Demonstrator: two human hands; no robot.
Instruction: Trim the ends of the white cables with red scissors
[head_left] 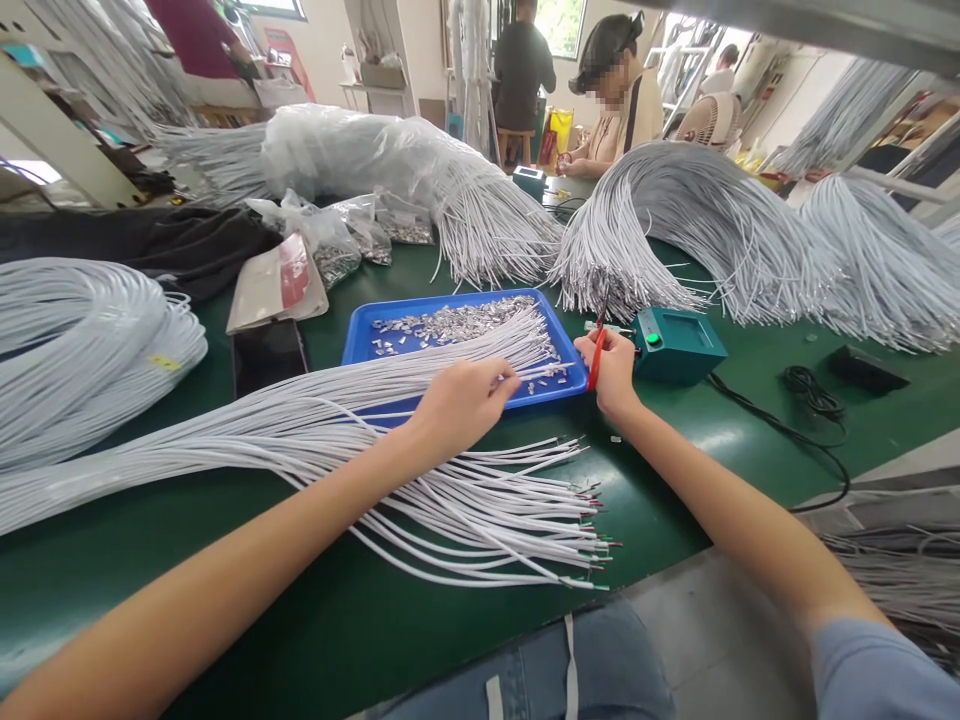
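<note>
Head camera view: a green table [337, 630] is seen, by which most of the space is taken. At its far side, a thick cable bundle [390, 160] is partly wrapped in clear plastic, and to the right of it a grey cable bundle [690, 190] is laid in an arch. Behind this bundle, a co-worker [634, 110] in a dark cap is seen. On the left side, a coil of cable [90, 340] is placed.

From the left edge, the white cables [172, 440] are stretched across the table. Their upper part is laid over a blue tray [366, 345]; their lower part is spread on the table in front of it, with coloured inner wires exposed at the ends.

By the left hand [465, 405], above the near edge of the tray, white cable is pinched between thumb and fingers; how many strands are held cannot be told. By the right hand [611, 365], a red-handled tool [598, 360] is grasped at the tray's right corner, just beside a green device [682, 345]. Whether something else is pinched in these fingers cannot be told. Inside the tray, small metal pieces [472, 322] are scattered.
</note>
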